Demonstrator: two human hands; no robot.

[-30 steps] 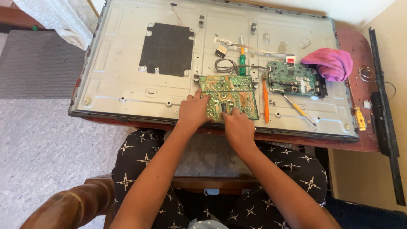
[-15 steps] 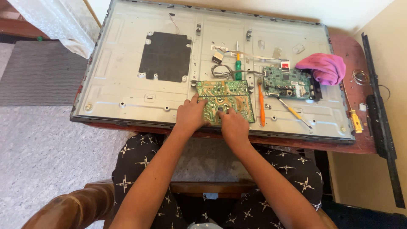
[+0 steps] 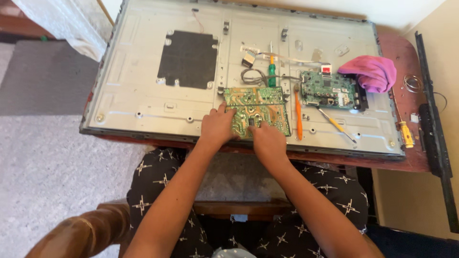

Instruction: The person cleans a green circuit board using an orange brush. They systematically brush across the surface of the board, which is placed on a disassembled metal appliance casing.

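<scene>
- Metal back panel of a flat screen is lying face down, covering nearly the whole wooden table; it is filling more of the view than in the earlier frames, and the near edge is sitting lower.
- Black square pad is sitting toward the panel's far left part, unchanged.
- Pink cloth is bunched at the panel's right edge, toward the far corner.
- Green-and-tan circuit board is lying flat at the panel's near edge, about the middle, in the same spot as before.
- Smaller green board is lying to its right, near the cloth.
- Left hand is resting palm down on the tan board's near left corner, fingers spread; it is sitting slightly further left than a second ago.
- Right hand is pressing on the board's near edge, fingers together and curled.
- Orange-handled tool is lying just beside the tan board's right edge.
- Green-handled screwdriver is lying beyond the board's far edge.
</scene>
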